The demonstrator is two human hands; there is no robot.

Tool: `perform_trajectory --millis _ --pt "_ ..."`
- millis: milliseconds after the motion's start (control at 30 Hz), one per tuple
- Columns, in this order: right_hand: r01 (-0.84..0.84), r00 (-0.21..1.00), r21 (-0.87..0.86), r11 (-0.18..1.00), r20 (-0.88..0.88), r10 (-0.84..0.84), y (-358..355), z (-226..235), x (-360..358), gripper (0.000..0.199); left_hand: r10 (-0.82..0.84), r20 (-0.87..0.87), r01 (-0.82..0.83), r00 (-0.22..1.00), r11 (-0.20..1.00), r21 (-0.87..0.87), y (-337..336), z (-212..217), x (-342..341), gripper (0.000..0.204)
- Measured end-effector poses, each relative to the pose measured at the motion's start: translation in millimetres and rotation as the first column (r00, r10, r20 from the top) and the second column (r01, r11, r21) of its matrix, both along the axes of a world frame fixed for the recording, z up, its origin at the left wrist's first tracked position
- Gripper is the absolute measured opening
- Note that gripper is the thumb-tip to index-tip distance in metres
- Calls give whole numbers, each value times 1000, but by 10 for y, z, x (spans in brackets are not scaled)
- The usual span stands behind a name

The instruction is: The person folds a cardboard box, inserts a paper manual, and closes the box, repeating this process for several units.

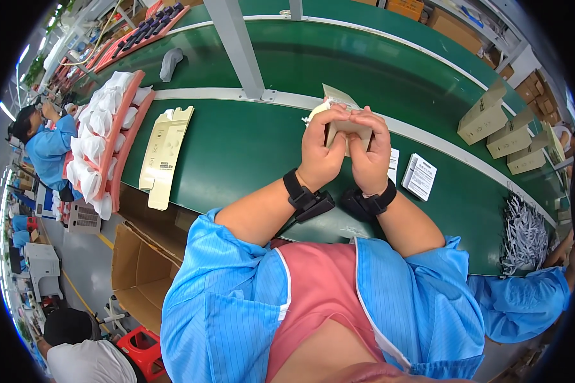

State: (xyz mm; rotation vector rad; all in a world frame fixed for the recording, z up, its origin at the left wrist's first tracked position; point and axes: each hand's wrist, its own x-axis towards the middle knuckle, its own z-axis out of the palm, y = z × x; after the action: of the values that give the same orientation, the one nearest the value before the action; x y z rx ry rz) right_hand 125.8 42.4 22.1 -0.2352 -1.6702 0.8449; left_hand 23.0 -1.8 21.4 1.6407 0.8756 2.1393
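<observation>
A small beige cardboard box (349, 129) is held between my two hands above the green worktable, its lid flap standing up at the far end. My left hand (321, 148) wraps the left side, fingers curled over the top and thumb against the near face. On the opposite side my right hand (372, 152) grips it the same way, thumb beside the other thumb. Something whitish pokes out past my left fingers; I cannot make out what it is. To the right of my right hand lies a stack of printed leaflets (420, 177), with more paper (393, 165) beside it.
A flattened beige carton (162, 159) lies at left, near pink foam trays (122, 127) of white-wrapped items. Beige boxes (482, 119) stand on the green conveyor (364, 45) beyond a metal post (236, 48). A strip pile (524, 236) and a co-worker's sleeve (524, 303) are at right; an open carton (140, 268) is lower left.
</observation>
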Motion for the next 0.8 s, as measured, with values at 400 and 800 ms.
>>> perform_trajectory --millis 400,800 --pt "-155 976 24 988 160 149 31 -27 40 39 -305 873 819 380 550 -164 -26 119 -305 43" --pt "-48 918 239 970 393 -51 45 224 257 48 -155 772 703 617 550 -451 62 -45 -506 50"
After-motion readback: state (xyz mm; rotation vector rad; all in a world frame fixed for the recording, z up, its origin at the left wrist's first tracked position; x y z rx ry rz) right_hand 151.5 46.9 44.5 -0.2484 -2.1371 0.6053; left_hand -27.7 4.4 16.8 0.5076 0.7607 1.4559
